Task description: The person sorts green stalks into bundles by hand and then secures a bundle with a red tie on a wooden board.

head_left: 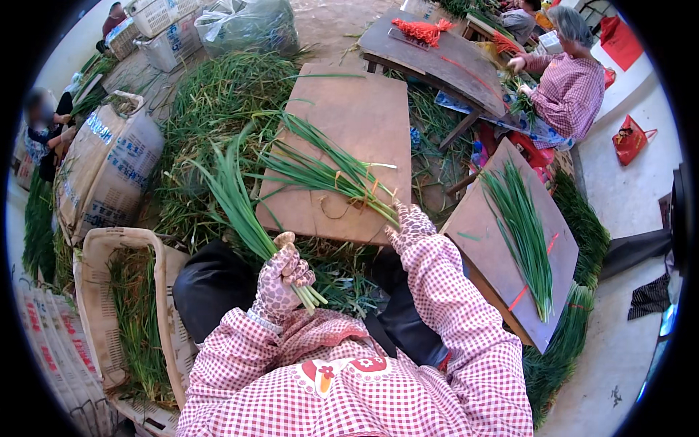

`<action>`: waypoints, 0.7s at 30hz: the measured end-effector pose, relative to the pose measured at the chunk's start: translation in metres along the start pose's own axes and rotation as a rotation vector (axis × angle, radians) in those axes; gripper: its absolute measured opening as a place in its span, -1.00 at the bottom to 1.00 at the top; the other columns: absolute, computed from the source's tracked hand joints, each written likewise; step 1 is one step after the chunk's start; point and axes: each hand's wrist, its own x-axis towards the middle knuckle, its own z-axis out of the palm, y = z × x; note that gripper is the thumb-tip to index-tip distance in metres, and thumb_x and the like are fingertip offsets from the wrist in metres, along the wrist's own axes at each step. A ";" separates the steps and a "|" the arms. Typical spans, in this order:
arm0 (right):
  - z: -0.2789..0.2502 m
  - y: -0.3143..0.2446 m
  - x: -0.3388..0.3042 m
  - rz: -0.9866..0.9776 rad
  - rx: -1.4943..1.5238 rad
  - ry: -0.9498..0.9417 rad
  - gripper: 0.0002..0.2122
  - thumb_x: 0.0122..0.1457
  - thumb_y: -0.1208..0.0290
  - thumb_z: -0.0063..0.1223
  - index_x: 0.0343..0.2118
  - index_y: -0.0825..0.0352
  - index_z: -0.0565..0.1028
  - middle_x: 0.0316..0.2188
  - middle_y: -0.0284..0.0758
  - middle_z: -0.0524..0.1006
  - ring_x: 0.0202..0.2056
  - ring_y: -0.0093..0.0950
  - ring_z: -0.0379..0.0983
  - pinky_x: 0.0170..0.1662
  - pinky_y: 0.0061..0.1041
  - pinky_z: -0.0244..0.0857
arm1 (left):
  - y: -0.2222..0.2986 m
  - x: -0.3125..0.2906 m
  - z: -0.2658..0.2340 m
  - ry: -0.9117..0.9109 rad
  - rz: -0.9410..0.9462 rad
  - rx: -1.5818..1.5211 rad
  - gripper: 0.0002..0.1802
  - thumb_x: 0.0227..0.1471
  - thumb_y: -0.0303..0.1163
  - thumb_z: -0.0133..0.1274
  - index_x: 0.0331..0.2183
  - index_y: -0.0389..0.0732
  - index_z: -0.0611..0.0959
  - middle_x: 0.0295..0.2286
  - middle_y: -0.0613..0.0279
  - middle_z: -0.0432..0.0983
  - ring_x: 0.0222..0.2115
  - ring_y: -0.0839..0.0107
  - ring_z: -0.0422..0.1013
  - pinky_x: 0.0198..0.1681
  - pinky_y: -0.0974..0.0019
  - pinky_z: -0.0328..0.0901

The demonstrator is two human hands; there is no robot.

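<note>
My left hand [280, 282], in a spotted glove, is closed around the stems of a bunch of green chives [234, 197]. The leaves fan up and to the left, and the pale stem ends stick out below the fist. My right hand [409, 227], gloved alike, is at the near right edge of a brown board [353, 98]. Its fingers are closed on the stem ends of loose chives [320, 173] lying across that board. Some yellowed blades lie among these stems.
On a tilted board [466, 215] at right, a chive bundle [518, 229] lies over a red tie [517, 298]. A crate [120, 237] of chives stands at left. Cut greens [196, 109] heap beyond. A co-worker [571, 87] handles chives at a table [437, 62] with red ties [422, 31].
</note>
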 end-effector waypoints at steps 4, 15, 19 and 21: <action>0.004 -0.001 0.035 0.001 -0.089 -0.105 -0.72 0.14 0.25 -0.17 -0.21 0.33 0.41 -0.30 -0.11 0.47 -0.22 -0.19 0.40 -0.13 -0.27 0.24 | -0.006 0.007 -0.002 0.033 0.044 0.058 -0.78 0.07 -0.43 -0.11 -0.18 -0.10 0.44 -0.70 0.47 0.22 -0.71 0.64 0.15 -0.56 0.45 0.17; -0.052 0.025 0.026 0.072 -0.509 -0.430 -0.71 0.12 0.25 -0.12 -0.18 0.31 0.41 -0.31 -0.12 0.49 -0.24 -0.22 0.43 -0.13 -0.32 0.29 | -0.008 0.019 -0.014 0.127 0.162 0.245 -0.69 -0.03 -0.47 0.01 -0.17 -0.10 0.41 -0.51 0.27 0.36 -0.54 0.49 0.29 -0.47 0.34 0.24; -0.121 -0.009 0.017 -0.095 -0.205 0.224 -0.75 0.10 0.22 -0.07 -0.30 0.30 0.48 -0.54 -0.21 0.50 -0.50 -0.32 0.46 -0.39 -0.41 0.36 | 0.001 0.014 -0.016 0.160 0.245 0.246 -0.70 -0.04 -0.53 0.01 -0.18 -0.17 0.42 -0.46 0.19 0.43 -0.53 0.47 0.33 -0.45 0.35 0.27; -0.123 -0.006 0.031 -0.019 -0.307 -0.051 -0.75 0.09 0.23 -0.07 -0.31 0.30 0.48 -0.55 -0.22 0.49 -0.51 -0.34 0.45 -0.41 -0.42 0.35 | 0.007 0.013 -0.012 0.185 0.283 0.228 -0.70 -0.05 -0.56 0.01 -0.19 -0.25 0.42 -0.47 0.18 0.45 -0.54 0.46 0.34 -0.45 0.36 0.31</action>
